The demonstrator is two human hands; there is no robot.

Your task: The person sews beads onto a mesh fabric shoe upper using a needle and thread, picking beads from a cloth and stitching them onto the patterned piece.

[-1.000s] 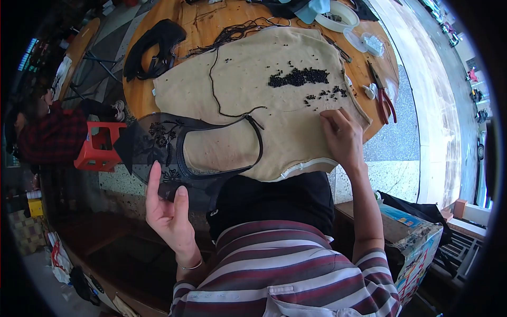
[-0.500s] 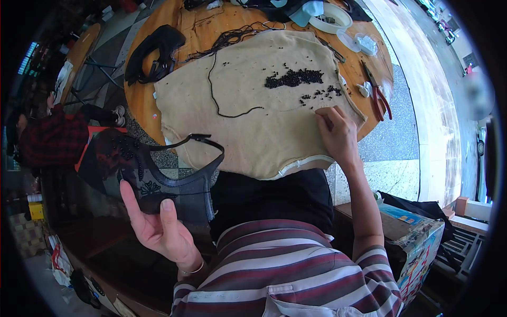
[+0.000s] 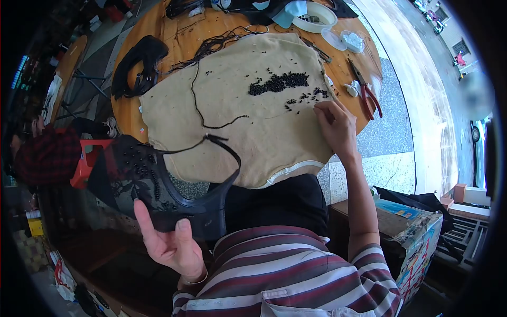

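My left hand (image 3: pixel 171 245) holds a black mesh shoe upper (image 3: pixel 153 185) with dark beadwork and a thin strap, thumb and index finger spread at its lower edge. The piece hangs over the near left edge of a beige cloth (image 3: pixel 237 142). At the cloth's right side, the fingertips of my right hand (image 3: pixel 337 127) are pinched together; what they hold is too small to make out. Just above that hand lie loose black beads (image 3: pixel 303 99), beside a larger pile of black beads (image 3: pixel 278 83). A black cord (image 3: pixel 196 100) curves over the cloth's left part.
Red-handled pliers (image 3: pixel 364 89) lie on the round wooden table's (image 3: pixel 372 58) right side. Another black piece (image 3: pixel 138 66) sits at the left, a white bowl (image 3: pixel 315 18) at the back. A person in checked clothing (image 3: pixel 47 156) is near a red stool (image 3: pixel 84 164) at far left.
The black piece was lifted off the cloth's near left edge and tilted by my left hand, then moved slightly right. My right hand stays pinched near the beads. The view has shifted slightly.
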